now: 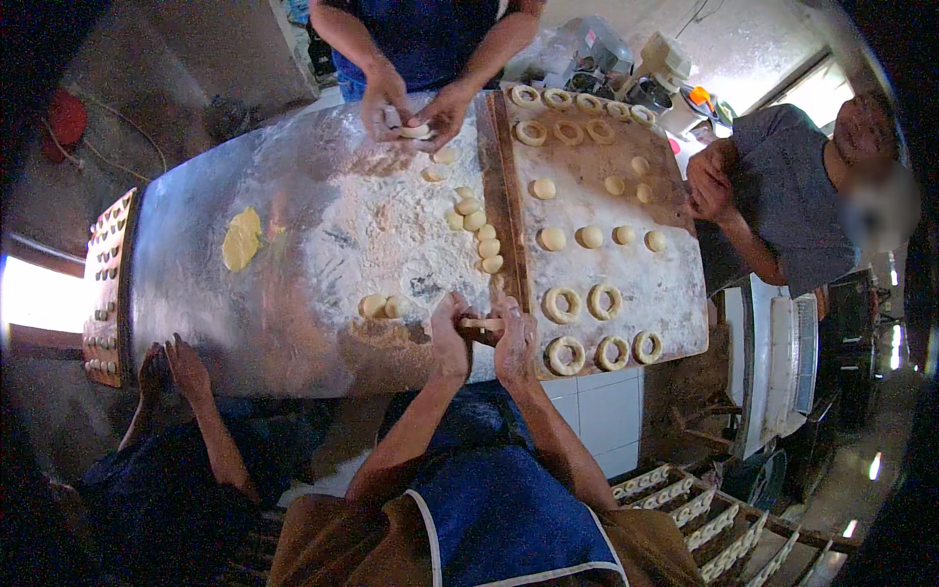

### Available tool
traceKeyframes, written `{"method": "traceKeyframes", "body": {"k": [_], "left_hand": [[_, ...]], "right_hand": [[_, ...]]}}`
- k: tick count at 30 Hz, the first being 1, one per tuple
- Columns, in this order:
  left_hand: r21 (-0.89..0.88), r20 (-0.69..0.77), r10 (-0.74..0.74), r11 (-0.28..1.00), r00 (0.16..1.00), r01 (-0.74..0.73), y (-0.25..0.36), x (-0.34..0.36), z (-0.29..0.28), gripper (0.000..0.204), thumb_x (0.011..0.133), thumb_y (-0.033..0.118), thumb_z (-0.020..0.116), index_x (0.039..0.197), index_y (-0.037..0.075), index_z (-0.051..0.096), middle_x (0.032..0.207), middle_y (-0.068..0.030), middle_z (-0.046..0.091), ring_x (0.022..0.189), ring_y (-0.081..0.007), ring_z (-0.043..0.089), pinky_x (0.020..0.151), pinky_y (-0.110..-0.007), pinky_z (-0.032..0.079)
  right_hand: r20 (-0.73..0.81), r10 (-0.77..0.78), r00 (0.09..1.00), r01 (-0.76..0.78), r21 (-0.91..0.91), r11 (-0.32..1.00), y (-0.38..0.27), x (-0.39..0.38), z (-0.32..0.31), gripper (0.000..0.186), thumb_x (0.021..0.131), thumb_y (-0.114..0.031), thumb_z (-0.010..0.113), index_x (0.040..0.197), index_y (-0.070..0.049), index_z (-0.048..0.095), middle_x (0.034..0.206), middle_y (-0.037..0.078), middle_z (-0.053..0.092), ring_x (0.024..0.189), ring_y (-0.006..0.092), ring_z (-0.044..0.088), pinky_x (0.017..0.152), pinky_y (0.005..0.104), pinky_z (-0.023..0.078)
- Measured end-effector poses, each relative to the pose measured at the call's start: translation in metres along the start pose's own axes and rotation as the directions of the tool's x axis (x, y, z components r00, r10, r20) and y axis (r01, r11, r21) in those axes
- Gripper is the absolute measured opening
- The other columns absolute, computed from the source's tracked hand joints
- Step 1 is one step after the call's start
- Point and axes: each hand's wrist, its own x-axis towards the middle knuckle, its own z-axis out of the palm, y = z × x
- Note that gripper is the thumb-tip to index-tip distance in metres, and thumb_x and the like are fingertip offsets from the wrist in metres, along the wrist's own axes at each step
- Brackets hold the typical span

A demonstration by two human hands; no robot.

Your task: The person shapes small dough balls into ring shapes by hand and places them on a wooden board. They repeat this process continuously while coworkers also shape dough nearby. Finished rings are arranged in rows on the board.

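Both my hands meet at the near edge of the floured table, closed on a piece of dough [480,324] stretched between them. My left hand [451,338] grips one side and my right hand [515,339] the other; the fingers partly hide its shape. Two dough balls [383,306] lie on flour left of my left hand. Beyond my hands, a row of several dough balls [487,248] runs along the edge of a wooden board [675,303]. Shaped dough rings [564,355] rest on that board, right of my right hand, with several single balls [590,237] farther back.
Across the table a co-worker's hands [416,112] hold dough. Another person [782,186] stands at the right, and a third person's hands [179,372] are at the near left edge. A flattened yellow dough piece [242,240] lies left. Racks of rings [704,523] stand low right.
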Motion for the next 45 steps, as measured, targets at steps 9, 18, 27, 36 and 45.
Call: {"method": "traceKeyframes", "body": {"k": [9,18,27,36,45], "left_hand": [[0.074,0.293,0.085,0.991,0.952,-0.111,-0.048,-0.019,0.036,0.033,0.095,0.037,0.048,0.083,0.007,0.054,0.072,-0.0034,0.055,0.069,-0.0304,0.058,0.068,-0.042,0.049],[0.529,0.233,0.208,0.793,0.95,-0.303,-0.094,-0.05,0.092,0.028,0.097,0.03,0.046,0.083,0.007,0.054,0.062,-0.0047,0.046,0.067,-0.0209,0.053,0.061,-0.037,0.047],[0.147,0.334,-0.164,0.982,0.928,0.12,-0.162,-0.024,0.092,0.03,0.094,0.027,0.055,0.104,0.0,0.061,0.095,-0.0092,0.064,0.077,-0.0184,0.059,0.062,-0.034,0.047],[0.627,0.588,0.15,0.536,0.795,-0.565,-0.185,-0.059,0.17,0.029,0.095,0.029,0.045,0.074,0.009,0.048,0.065,0.0028,0.045,0.057,-0.0103,0.043,0.052,-0.03,0.036],[0.614,0.706,0.216,0.29,0.675,-0.734,-0.208,-0.043,0.163,0.035,0.099,0.032,0.041,0.078,0.006,0.05,0.07,-0.0028,0.052,0.062,-0.0156,0.05,0.057,-0.035,0.039]], "right_hand": [[0.059,-0.506,0.86,0.507,-0.194,0.84,0.033,0.006,-0.08,0.048,0.102,-0.035,0.039,0.073,0.001,0.054,0.067,0.011,0.056,0.061,0.0198,0.05,0.055,0.0373,0.04],[0.161,-0.209,0.965,0.205,0.045,0.978,-0.025,-0.012,-0.148,0.049,0.1,-0.036,0.041,0.077,0.004,0.058,0.066,0.012,0.056,0.061,0.0209,0.051,0.054,0.0365,0.039],[0.12,-0.324,0.939,0.345,-0.34,0.875,0.016,0.005,-0.222,0.057,0.1,-0.042,0.041,0.066,0.001,0.054,0.064,0.003,0.052,0.061,0.0093,0.044,0.053,0.0332,0.039],[0.09,-0.509,0.856,0.488,-0.464,0.739,-0.041,-0.003,-0.272,0.065,0.098,-0.053,0.03,0.061,-0.001,0.044,0.055,0.013,0.037,0.05,0.0276,0.037,0.051,0.044,0.031],[0.11,-0.157,0.981,0.166,-0.071,0.984,-0.031,0.009,-0.301,0.035,0.089,-0.038,0.059,0.078,-0.005,0.064,0.074,0.01,0.063,0.069,0.0218,0.058,0.064,0.0356,0.047]]}}
